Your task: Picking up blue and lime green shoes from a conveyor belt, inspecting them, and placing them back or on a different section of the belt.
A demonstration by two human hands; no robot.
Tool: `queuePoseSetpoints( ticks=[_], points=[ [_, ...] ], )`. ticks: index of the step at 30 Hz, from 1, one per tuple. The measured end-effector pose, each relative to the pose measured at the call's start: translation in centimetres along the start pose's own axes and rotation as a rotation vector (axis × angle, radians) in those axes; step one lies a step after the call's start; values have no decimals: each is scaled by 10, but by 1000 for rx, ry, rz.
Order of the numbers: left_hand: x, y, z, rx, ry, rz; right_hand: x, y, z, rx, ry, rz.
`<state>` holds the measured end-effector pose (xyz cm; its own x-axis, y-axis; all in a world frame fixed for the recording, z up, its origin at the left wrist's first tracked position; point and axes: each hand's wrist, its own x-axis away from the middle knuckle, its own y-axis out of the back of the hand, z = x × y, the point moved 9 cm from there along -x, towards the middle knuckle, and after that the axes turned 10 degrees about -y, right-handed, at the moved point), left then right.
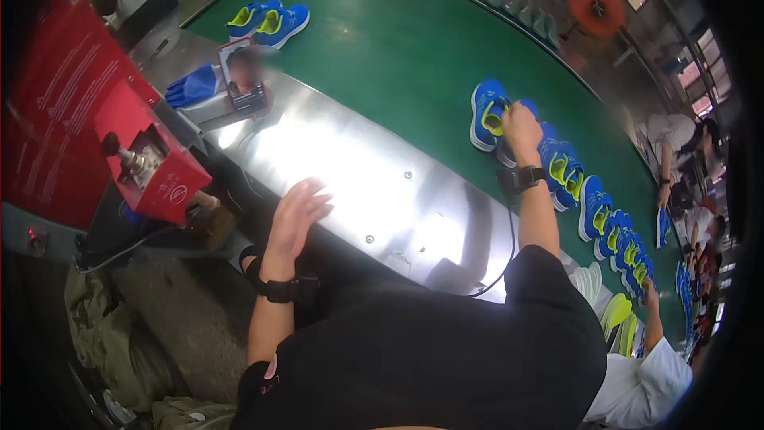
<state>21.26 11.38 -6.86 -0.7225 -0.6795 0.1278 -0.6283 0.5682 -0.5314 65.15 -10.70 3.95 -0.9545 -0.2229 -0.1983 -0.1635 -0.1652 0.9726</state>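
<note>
My right hand (pixel 521 126) reaches out over the green conveyor belt (pixel 398 48) and grips a blue sneaker with a yellow-green lining (pixel 484 115) by its opening. A second blue sneaker lies right behind that hand. My left hand (pixel 294 215) hovers with fingers spread at the near edge of the shiny steel table (pixel 350 175) and holds nothing. Both wrists wear black bands.
A row of blue sneakers (pixel 605 219) runs along the belt to the right, where other people (pixel 676 143) work. Another blue pair (pixel 267 22) lies far left on the belt. A red machine (pixel 151 159) stands at my left, with a phone and blue gloves (pixel 195 84) beside it.
</note>
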Motion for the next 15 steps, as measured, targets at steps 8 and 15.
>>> queuePoseSetpoints(
  ticks=[8, 15],
  points=[
    [-19, -79, -6, -1620, -623, 216, 58, -45, 169, -569, 639, 3],
    [-3, -76, -5, -1721, -628, 109, 212, -70, 280, -405, 1011, 165]
  ],
)
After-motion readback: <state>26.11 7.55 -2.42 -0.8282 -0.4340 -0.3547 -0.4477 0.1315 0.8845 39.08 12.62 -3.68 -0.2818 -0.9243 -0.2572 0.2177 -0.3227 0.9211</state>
